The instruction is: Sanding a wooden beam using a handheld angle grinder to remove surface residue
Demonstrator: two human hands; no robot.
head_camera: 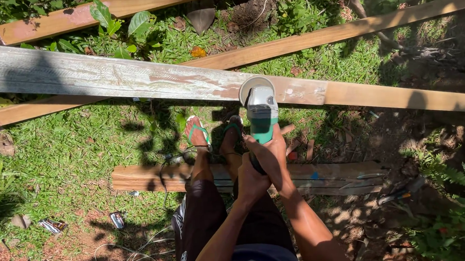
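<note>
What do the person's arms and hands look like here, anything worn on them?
Both arms are bare, with no sleeves showing. The left hand and right hand are bare too: no gloves, and no watch, rings or bands that I can make out. Patchy leaf shadow falls across both forearms.

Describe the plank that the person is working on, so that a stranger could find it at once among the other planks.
Across the grass runs a long raised plank under the green power tool that both hands grip. Unlike the plain brown boards nearby, its left part is covered with worn whitish paint.
</note>
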